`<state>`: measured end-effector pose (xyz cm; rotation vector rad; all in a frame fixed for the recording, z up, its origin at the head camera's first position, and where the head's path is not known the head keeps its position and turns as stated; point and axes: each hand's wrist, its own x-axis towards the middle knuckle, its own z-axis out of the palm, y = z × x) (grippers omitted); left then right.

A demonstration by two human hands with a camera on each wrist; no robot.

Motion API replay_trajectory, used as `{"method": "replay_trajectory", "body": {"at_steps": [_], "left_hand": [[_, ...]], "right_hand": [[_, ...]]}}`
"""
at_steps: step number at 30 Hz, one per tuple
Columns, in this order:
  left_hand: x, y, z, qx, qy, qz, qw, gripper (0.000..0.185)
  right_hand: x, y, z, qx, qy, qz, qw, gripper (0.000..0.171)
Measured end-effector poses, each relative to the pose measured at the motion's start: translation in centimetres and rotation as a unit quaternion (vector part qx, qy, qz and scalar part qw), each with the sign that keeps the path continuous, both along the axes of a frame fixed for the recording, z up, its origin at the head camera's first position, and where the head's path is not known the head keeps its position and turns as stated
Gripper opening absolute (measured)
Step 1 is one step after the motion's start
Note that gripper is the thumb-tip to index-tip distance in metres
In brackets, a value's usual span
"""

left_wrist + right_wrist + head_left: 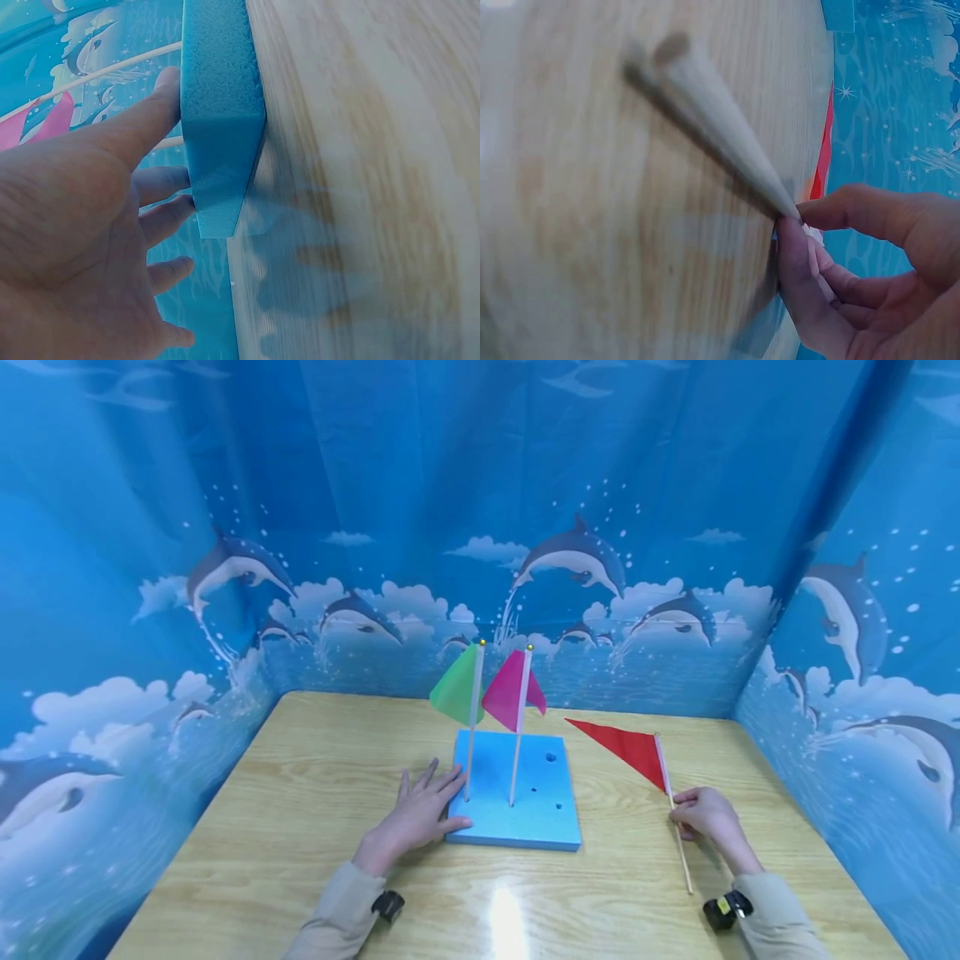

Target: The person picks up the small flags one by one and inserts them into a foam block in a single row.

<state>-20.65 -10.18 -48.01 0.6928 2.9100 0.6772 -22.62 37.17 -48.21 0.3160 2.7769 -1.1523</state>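
Two flags already stand in the blue foam block (517,806): the green flag (457,693) and the pink flag (512,691). The left hand (416,814) lies flat, fingers released, steadying the block's left edge. The right hand (701,814) pinches the red flag (626,747) by its stick, its end on the counter (300,827) right of the block. Open holes remain, so that flag is not yet planted.

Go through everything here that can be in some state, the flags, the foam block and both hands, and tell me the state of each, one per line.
green flag: upright, stick planted in the block
pink flag: upright, planted beside the green one
red flag: out of the block, held tilted
foam block: flat on the table, some holes unfilled
left hand: fingers straight, pressed against the block's left edge
right hand: pinching the red flag's stick
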Motion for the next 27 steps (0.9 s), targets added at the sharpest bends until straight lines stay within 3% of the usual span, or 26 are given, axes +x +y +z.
{"method": "replay_trajectory", "body": {"at_steps": [7, 14, 27], "left_hand": [[0.0, 0.0, 0.0, 0.0, -0.002, 0.002, 1.0, 0.076], [-0.1, 0.0, -0.1, -0.005, 0.002, 0.004, 1.0, 0.075], [0.0, 0.0, -0.1, -0.007, 0.006, 0.002, 1.0, 0.075]], "right_hand": [[0.0, 0.0, 0.4, 0.0, 0.003, -0.001, 1.0, 0.044], [0.1, -0.9, 1.9, -0.111, 0.031, -0.014, 0.993, 0.046], [0.1, -6.8, 5.3, -0.167, 0.129, -0.015, 0.977, 0.041]]}}
